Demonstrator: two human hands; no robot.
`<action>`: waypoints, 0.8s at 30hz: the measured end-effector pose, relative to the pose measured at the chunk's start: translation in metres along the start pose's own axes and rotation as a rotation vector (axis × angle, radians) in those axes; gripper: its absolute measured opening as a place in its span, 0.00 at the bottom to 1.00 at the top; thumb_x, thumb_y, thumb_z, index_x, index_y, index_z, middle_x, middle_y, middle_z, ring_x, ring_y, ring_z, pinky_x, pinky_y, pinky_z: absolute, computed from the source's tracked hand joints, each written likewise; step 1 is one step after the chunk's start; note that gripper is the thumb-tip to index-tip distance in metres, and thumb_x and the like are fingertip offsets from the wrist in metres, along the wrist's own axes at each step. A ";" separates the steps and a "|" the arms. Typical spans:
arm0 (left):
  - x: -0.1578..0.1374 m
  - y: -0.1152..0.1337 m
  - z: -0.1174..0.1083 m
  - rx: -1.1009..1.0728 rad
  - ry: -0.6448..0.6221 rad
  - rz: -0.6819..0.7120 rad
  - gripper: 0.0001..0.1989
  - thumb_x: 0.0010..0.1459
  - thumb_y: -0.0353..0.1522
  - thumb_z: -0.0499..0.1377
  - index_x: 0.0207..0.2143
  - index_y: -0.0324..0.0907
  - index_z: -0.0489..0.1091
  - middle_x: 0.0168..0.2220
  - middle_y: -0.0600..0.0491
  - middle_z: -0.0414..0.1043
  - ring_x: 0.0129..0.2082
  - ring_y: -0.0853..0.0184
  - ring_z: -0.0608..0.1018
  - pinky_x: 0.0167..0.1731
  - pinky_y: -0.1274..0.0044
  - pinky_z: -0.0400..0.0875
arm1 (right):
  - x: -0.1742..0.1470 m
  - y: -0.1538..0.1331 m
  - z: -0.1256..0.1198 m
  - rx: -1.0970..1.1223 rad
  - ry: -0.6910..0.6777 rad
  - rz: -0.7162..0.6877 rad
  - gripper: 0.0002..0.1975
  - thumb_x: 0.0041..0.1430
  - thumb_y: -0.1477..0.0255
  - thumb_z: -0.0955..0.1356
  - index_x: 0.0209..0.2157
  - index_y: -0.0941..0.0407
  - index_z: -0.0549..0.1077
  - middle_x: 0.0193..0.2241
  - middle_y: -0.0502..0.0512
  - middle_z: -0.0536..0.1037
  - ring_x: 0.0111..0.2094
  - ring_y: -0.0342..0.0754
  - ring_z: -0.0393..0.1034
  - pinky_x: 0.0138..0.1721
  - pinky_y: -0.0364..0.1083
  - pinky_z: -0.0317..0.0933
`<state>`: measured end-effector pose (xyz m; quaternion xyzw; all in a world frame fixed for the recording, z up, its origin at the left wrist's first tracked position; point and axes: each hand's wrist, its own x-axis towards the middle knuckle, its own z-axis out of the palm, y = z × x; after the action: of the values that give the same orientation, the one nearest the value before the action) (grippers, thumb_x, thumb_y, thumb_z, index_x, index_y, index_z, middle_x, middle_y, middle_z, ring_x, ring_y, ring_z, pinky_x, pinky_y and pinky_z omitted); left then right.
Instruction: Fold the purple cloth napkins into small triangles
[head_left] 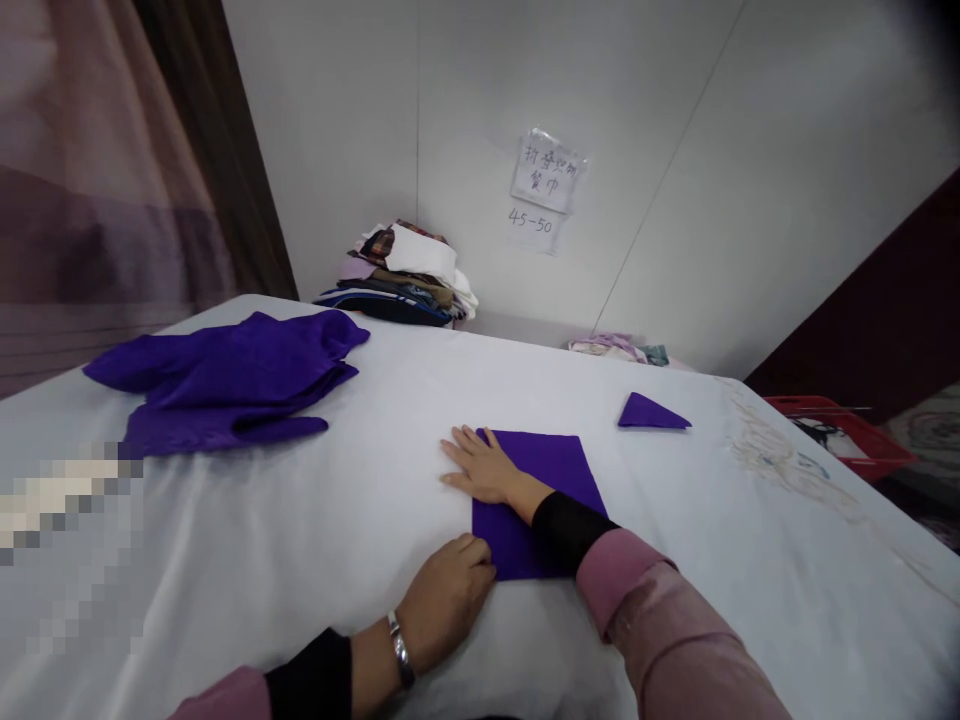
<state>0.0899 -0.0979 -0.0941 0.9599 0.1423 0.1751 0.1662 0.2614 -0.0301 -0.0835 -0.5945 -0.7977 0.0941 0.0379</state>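
A purple cloth napkin (pixel 551 455), folded into a square, lies flat on the white-covered table. My right hand (pixel 484 468) is open, its palm on the napkin's upper left part and its spread fingers reaching past the left edge onto the tablecloth. At the near left corner, my left hand (pixel 450 595) is closed, with curled fingers pinching the cloth; the fingertips are partly hidden. My right forearm covers some of the napkin's right side. Farther right lies a small purple triangle of folded cloth (pixel 651 411).
A loose heap of purple cloth (pixel 232 375) lies at the table's left. Behind the table are a stack of folded clothes (pixel 409 275) and more fabric (pixel 611 347). A red basket (pixel 862 440) stands past the right edge. Handwritten paper (pixel 547 175) hangs on the wall.
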 end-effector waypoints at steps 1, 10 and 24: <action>0.000 0.000 0.000 0.003 0.002 0.005 0.11 0.59 0.25 0.51 0.24 0.40 0.68 0.29 0.53 0.67 0.31 0.68 0.67 0.30 0.76 0.62 | 0.005 0.004 -0.001 -0.001 -0.004 0.012 0.35 0.60 0.49 0.49 0.63 0.55 0.45 0.64 0.60 0.41 0.64 0.54 0.31 0.60 0.59 0.27; 0.001 0.004 -0.004 0.073 -0.032 0.018 0.08 0.54 0.25 0.54 0.23 0.40 0.65 0.27 0.53 0.67 0.29 0.68 0.67 0.28 0.75 0.59 | 0.056 0.041 -0.009 0.019 -0.030 0.187 0.37 0.58 0.47 0.47 0.63 0.52 0.42 0.65 0.55 0.38 0.64 0.52 0.29 0.59 0.59 0.25; 0.000 0.005 -0.006 0.027 -0.029 -0.002 0.06 0.53 0.24 0.55 0.25 0.40 0.66 0.30 0.53 0.67 0.31 0.67 0.67 0.30 0.75 0.62 | 0.070 0.048 -0.021 0.099 0.153 0.451 0.33 0.62 0.53 0.47 0.62 0.57 0.45 0.63 0.58 0.48 0.63 0.50 0.38 0.59 0.58 0.30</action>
<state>0.0880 -0.1005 -0.0869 0.9644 0.1432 0.1589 0.1553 0.2903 0.0520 -0.0755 -0.7602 -0.6341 0.0936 0.1055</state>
